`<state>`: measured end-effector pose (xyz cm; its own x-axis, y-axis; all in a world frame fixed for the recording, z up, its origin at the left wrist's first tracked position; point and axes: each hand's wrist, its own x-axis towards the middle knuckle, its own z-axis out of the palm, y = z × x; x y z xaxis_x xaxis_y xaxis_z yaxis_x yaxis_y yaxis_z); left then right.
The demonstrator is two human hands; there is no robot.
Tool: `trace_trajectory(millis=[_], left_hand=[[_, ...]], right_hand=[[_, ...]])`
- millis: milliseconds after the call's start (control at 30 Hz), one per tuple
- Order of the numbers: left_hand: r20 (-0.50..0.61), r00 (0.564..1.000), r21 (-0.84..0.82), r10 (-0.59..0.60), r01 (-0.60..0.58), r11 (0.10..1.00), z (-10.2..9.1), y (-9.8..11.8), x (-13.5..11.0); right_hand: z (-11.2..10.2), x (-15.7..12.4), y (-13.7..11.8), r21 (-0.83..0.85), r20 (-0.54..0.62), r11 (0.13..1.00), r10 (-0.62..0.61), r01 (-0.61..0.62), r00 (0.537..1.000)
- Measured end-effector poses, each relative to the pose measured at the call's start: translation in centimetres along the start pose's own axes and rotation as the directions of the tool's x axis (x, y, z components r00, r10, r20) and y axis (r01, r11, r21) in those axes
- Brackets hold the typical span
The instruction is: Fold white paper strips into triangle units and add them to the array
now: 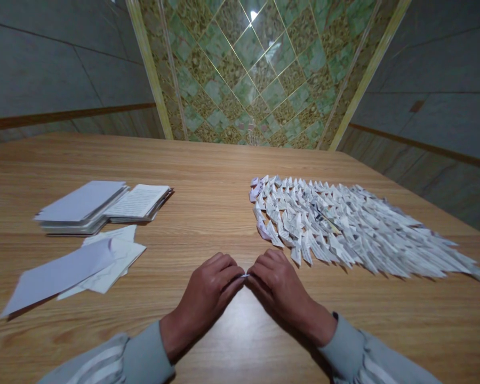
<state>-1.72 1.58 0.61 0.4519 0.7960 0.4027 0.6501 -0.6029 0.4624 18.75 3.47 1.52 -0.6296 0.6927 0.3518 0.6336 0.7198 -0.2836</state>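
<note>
My left hand (214,282) and my right hand (278,280) meet over the front middle of the table, fingers closed. Between the two thumbs shows a thin sliver of white paper (246,276), pinched from both sides. Most of that paper is hidden behind my fingers, so its shape cannot be made out. To the right, beyond my right hand, many small folded paper boats (328,218) stand packed together in rows, whitish and mostly printed, a few of them pale lilac.
At left lie a stack of plain paper (84,200), a smaller pile of printed sheets (138,202) and several loose sheets (64,272) overlapping nearer to me. The wooden table (200,176) reaches back towards a green and gold tiled wall (248,80).
</note>
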Motion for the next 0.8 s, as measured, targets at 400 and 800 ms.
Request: trace_trajectory(millis=[400,800], left_hand=[[-0.012,0.992,-0.257,-0.122,0.115,0.960,-0.4,0.3,-0.1],[0.109,0.964,-0.481,-0.244,0.266,0.835,-1.6,-0.4,1.1]], right_hand=[[-0.1,0.1,-0.1,0.027,-0.110,0.986,-0.162,0.166,0.981],[-0.1,-0.2,1.0,0.216,-0.097,0.976,0.016,0.006,0.995]])
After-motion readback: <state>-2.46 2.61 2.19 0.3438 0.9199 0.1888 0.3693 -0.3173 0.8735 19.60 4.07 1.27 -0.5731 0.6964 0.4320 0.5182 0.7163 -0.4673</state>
